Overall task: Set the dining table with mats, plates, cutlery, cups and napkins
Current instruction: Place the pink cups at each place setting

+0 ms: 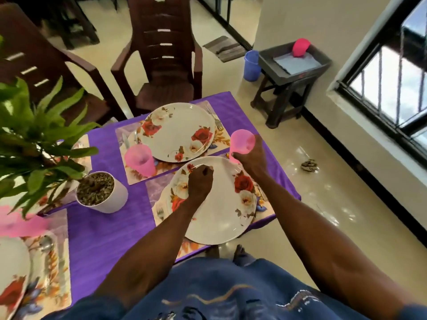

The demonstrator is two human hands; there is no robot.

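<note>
Purple cloth covers our dining table (108, 227), where floral mats, plates, cutlery and one translucent pink plastic cup (139, 160) already sit; we see no napkins. Over the near round rose-patterned plate (221, 218), our left hand (199, 182) curls, contents unclear. Beyond its far rim, our right hand (251, 158) grips a second pink cup (242, 142).

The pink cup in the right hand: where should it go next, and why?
Probably down onto the near mat, beside the near plate. The right hand holds the pink cup above the table edge, while the far plate already has its own cup. The left hand rests on the near plate.
</note>
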